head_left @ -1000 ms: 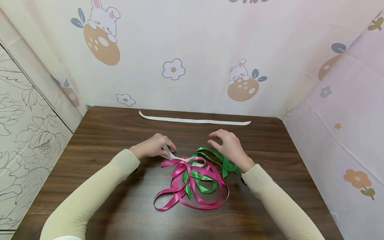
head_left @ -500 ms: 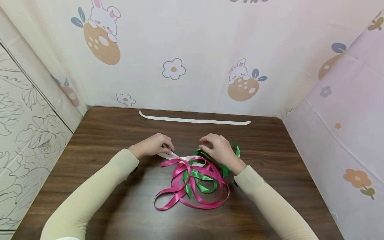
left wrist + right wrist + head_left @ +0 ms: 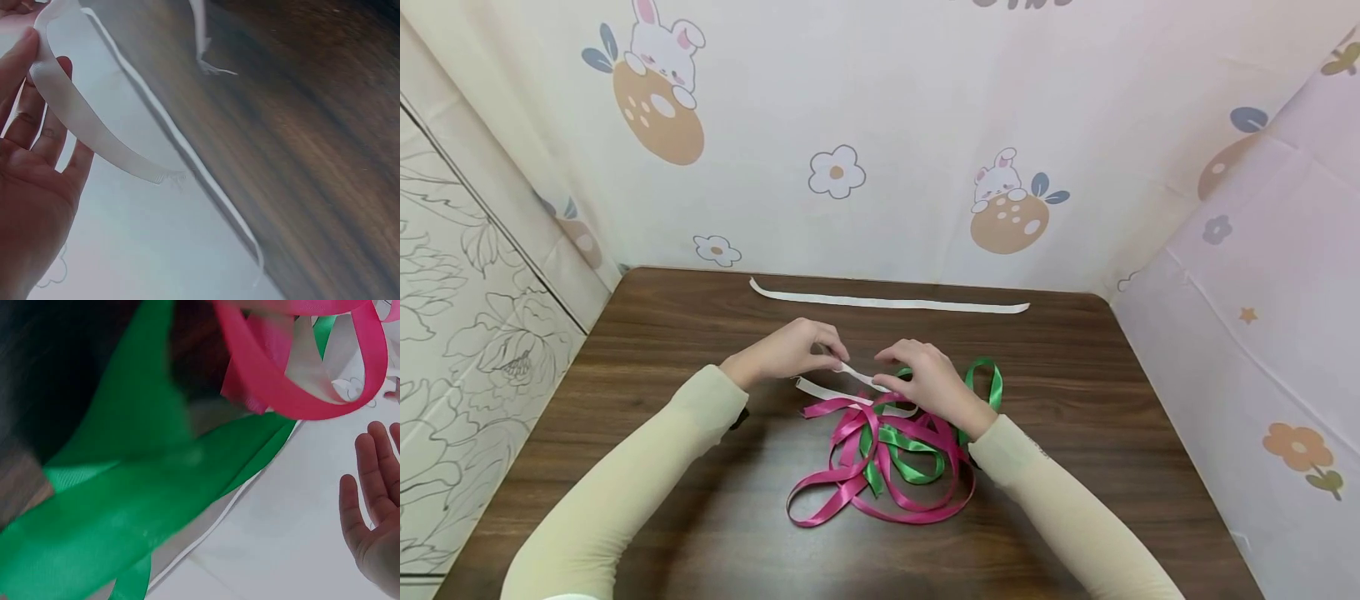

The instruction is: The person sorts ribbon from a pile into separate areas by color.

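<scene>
Filling the lower view, the dark wood-grain table (image 3: 655,333) bears a tangle of magenta ribbon (image 3: 917,428) and green ribbon (image 3: 156,481) near its middle. A laid-out white ribbon (image 3: 887,303) lies nearly straight along the far edge, apart from the tangle.

Left hand (image 3: 790,348): narrow pinch, thumb and finger on the held white ribbon (image 3: 94,132), just beyond the tangle; its frayed end hangs free. Right hand (image 3: 928,385): thumb beside that ribbon's stretch, index tip apart; cannot tell whether it grips. Smallest: a loose white end (image 3: 823,392) rests left of the tangle, its far part under magenta.

Risk (judged): pulling white now could drag magenta and green along, since they cross over it; a tug might tighten a loop. Slick satin could also slip from a light pinch, or fray further.

Versus half a second ago: hands nearer each other; white stretch raised between them; laid-out strip unmoved.
</scene>
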